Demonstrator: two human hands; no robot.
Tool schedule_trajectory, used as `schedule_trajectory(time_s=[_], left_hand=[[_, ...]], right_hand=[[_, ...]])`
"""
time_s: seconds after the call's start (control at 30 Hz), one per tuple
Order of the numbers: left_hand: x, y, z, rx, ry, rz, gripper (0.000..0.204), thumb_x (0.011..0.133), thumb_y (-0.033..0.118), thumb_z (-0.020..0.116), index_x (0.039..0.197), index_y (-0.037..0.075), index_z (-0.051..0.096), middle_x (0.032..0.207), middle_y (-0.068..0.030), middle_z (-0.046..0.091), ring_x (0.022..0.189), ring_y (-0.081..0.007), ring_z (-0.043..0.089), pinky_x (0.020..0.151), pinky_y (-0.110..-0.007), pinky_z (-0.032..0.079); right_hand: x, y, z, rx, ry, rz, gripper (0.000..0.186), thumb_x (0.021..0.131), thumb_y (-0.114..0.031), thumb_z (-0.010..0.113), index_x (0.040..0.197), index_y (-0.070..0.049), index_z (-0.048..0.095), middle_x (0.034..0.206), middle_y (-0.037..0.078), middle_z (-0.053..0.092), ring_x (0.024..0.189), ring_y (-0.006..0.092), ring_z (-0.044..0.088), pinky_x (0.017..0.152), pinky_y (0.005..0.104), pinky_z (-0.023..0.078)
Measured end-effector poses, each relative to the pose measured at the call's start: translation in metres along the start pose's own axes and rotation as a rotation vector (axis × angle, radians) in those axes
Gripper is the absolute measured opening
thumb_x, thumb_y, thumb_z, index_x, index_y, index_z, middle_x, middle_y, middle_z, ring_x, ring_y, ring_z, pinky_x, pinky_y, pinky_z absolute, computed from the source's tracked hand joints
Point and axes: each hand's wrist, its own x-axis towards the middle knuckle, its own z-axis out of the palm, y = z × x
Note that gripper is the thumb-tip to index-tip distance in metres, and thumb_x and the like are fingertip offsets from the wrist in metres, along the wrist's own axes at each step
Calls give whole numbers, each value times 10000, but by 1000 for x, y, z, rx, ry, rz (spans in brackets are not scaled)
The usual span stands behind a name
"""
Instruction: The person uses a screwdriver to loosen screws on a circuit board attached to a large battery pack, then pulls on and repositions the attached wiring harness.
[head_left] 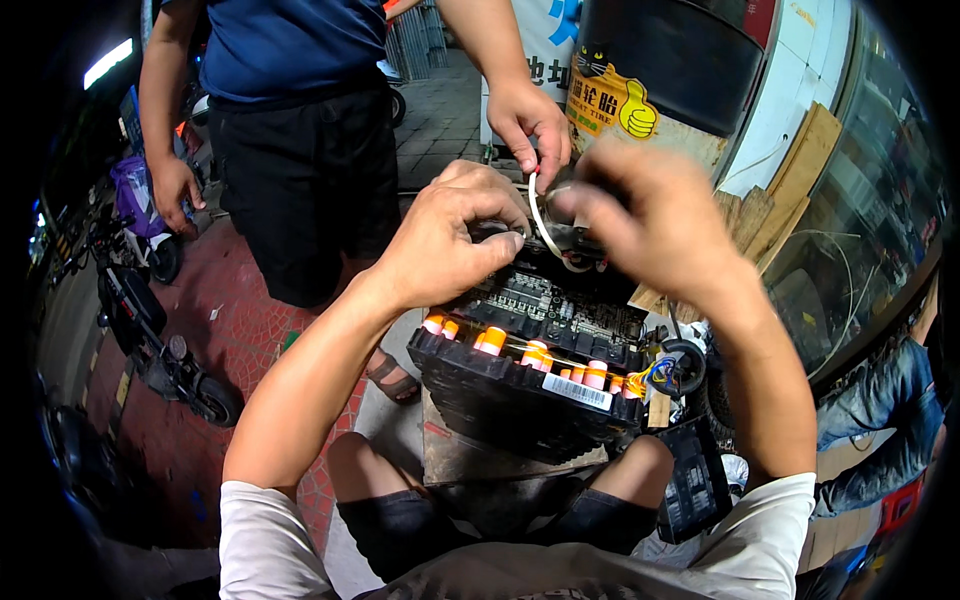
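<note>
A black battery pack (530, 395) sits in front of my knees, with a circuit board (560, 305) on top and orange-and-pink capped parts along its near side. My left hand (455, 235) is over the pack's far left part, thumb and fingers curled together; what they pinch is hidden. My right hand (650, 220) is raised over the far right part, smeared by motion, so its grip does not show. Between my hands a white cable (541, 222) curves down to the pack. Another person's hand (530, 130) reaches from the far side and pinches its upper end.
Yellow and blue wires (655, 375) stick out at the pack's right. Wooden boards (800, 185) lean against the wall at right, near a dark drum (670, 60). A black case (692, 480) lies by my right knee. Scooters (165, 340) stand at left on red paving.
</note>
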Motion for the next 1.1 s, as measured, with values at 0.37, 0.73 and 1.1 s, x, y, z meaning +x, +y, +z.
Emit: schedule_trajectory(time_s=[0.37,0.73,1.1], left_hand=[[7,24,11,-25,-179,17,135,858,87,723,956,-3,700,945,-116,720,959,-297,656,922,-419,532],[4,32,1,-74,-197,-32,159,844,114,723,924,-9,664,914,-104,677,955,-278,640,922,-405,523],[6,57,-25,-766,-285,-478,251,935,201,774,1072,-6,744,972,-12,733,909,-70,646,851,-270,540]], right_hand=[[33,-2,-29,874,643,28,243,1119,-252,673,976,-55,668,760,-19,640,640,47,566,576,209,449],[28,-20,-42,710,81,84,150,1031,-156,740,1111,-32,766,811,12,675,695,107,620,655,258,494],[2,-21,-12,351,-142,-305,223,822,-22,793,1042,-31,753,950,145,657,895,389,694,805,469,562]])
